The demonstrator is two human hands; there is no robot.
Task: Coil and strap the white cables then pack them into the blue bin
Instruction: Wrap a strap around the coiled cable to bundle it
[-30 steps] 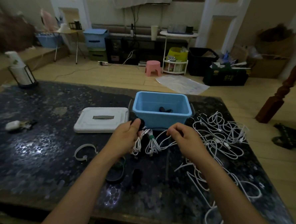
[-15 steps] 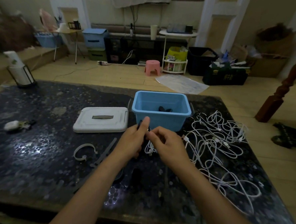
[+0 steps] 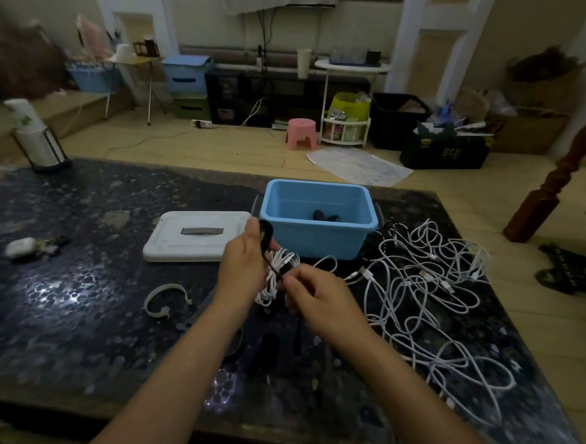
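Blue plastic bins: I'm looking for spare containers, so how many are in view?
3: the blue bin on the table, a lidded one by the back wall, a basket at far left.

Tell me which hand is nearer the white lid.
Left. The left hand sits just beside the white lid's right edge; the right hand is farther right, past the coiled cable.
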